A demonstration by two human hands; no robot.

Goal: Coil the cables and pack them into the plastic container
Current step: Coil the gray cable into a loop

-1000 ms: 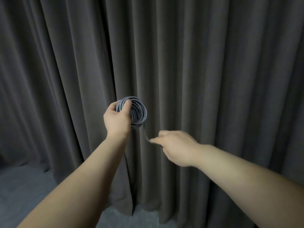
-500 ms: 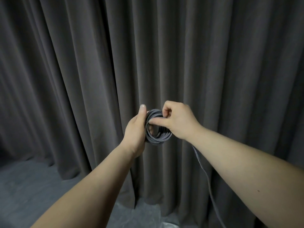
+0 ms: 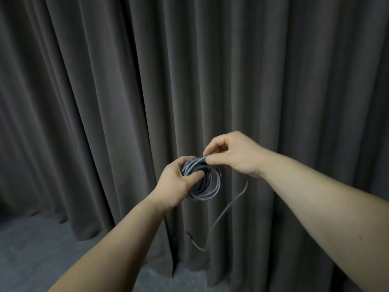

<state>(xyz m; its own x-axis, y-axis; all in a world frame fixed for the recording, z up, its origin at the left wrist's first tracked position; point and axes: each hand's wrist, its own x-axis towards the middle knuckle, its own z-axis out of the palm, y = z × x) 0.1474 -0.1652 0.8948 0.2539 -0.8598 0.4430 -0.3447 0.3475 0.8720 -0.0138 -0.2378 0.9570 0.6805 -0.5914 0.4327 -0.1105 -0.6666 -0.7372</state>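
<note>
Gripping the braided cable coil [image 3: 202, 182] in my left hand [image 3: 175, 182], thumb hooked through its centre to keep loops stacked, my right hand [image 3: 233, 154] pinches the strand at its fingers [image 3: 210, 159], guiding another turn; the free tail [image 3: 229, 209] hangs below them.

- dark grey curtain [image 3: 210, 70]: pleated, hangs in vertical folds behind the grip, fills the view above it and to both sides
- grey floor [image 3: 37, 249]: below and left of the grip, curtain hem meets it; another strip shows lower down, under the grip
</note>
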